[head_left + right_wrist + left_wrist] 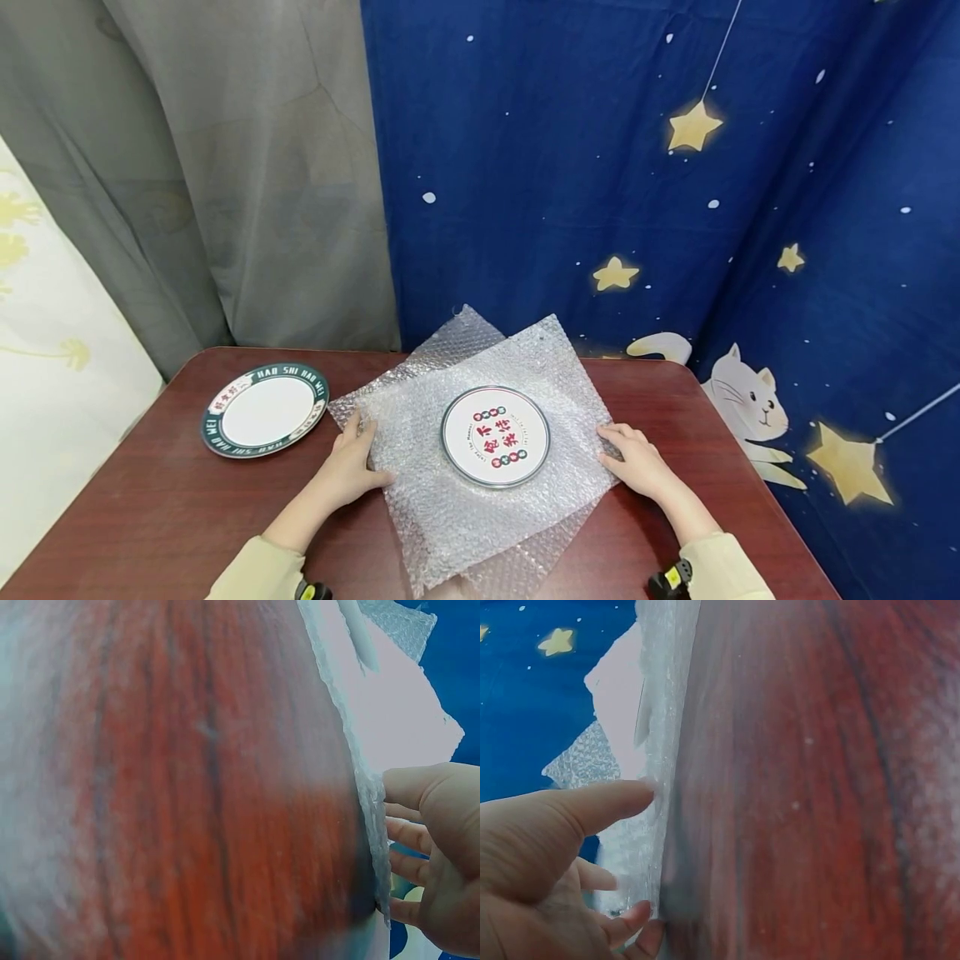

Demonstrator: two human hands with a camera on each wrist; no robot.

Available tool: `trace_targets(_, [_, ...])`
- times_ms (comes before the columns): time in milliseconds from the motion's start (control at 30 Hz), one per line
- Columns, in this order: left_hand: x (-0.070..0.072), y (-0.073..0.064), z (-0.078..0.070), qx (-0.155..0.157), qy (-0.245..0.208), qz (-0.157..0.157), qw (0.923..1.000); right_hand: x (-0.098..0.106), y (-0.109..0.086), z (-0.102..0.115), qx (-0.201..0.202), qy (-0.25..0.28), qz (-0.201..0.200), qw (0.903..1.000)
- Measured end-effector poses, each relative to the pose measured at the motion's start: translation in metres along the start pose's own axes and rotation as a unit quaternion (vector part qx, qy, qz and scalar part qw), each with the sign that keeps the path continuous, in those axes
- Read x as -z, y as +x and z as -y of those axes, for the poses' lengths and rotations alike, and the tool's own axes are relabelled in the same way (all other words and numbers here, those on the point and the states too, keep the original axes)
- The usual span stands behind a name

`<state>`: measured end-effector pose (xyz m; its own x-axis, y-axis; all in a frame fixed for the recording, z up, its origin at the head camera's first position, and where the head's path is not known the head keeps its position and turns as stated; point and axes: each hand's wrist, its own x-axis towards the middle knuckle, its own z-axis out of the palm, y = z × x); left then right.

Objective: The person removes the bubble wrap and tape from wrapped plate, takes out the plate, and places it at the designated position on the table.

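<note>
In the head view, a round white plate (pixel 497 436) with red lettering and a thin dark green rim lies on crossed sheets of bubble wrap (pixel 420 508). At the sheets' left edge is my left hand (pixel 348 467), fingers spread and touching the wrap. My right hand (pixel 637 458) rests at the right edge, fingertips on the wrap. The left wrist view has the left thumb (pixel 615 806) extended at the wrap's edge (pixel 656 750). From the right wrist, loosely bent fingers (pixel 409 836) meet the bubble wrap (pixel 367 795). Neither hand touches the plate.
An oval plate (pixel 217 429) with a dark green lettered rim lies at the table's left. The dark red wooden table (pixel 172 517) ends at the back against a grey curtain (pixel 292 208) and a blue star-patterned curtain (pixel 525 167).
</note>
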<state>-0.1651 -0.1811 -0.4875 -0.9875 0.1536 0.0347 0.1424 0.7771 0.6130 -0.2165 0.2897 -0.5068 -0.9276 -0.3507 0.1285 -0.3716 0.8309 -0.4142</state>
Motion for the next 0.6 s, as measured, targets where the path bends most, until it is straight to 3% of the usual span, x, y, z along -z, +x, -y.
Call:
trace_targets(200, [-0.0001, 0.0008, -0.0005, -0.017, 0.038, 0.001, 0.9992, -0.0001, -0.0011, -0.001, 0.006, 0.004, 0.002, 1.0])
trace_targets(600, [0.0039, 0.004, -0.008, -0.058, 0.126, 0.037, 0.9897, 0.0081, -0.0021, 0.0044, 0.011, 0.009, 0.027, 0.9995])
